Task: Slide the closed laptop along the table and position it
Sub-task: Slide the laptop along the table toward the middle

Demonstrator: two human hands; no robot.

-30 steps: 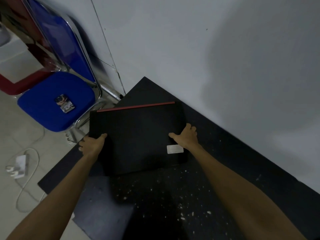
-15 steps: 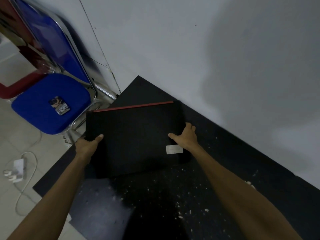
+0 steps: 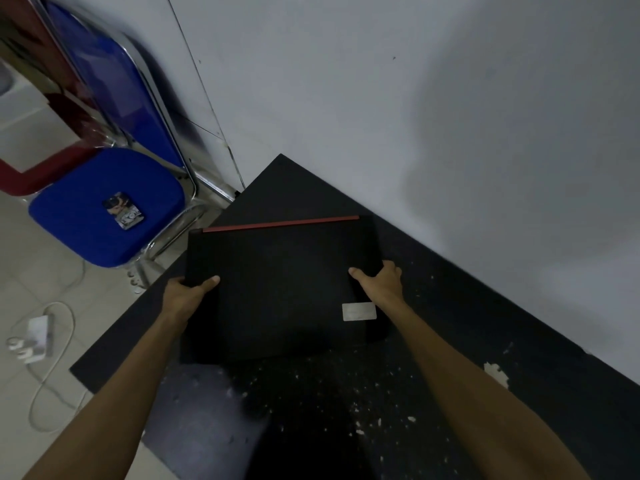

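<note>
On the far left floor, a white charger brick (image 3: 37, 337) with its pale cable (image 3: 52, 403) looping over the tiles. Farther and slightly right, a blue chair (image 3: 104, 216) with a chrome frame, a small printed card (image 3: 123, 210) lying flat on the seat. Behind the chair, something red and white, too blurred to identify.

Right of the chair, a black table (image 3: 450, 299) running diagonally, far edge pressed against a pale grey wall (image 3: 415, 98), surface flecked with pale chips and scuffs toward the near side.

Near the table's far left corner, a closed black laptop (image 3: 280, 289), lying flat on the tabletop, red strip (image 3: 280, 223) along the far edge, a small silver sticker (image 3: 359, 311) near the near right corner. Left edge of the laptop close to the table's left edge; right edge near the wall but apart from it.

Left hand (image 3: 188, 294) clamped on the laptop's left edge, thumb lying across the lid, remaining fingers wrapped under or behind the edge and hidden. Right hand (image 3: 381, 282) gripping the right edge, thumb stretched leftward over the lid, fingers curled around the side. Both forearms bare, reaching in from the near edge of the view, one to each side of the laptop.
</note>
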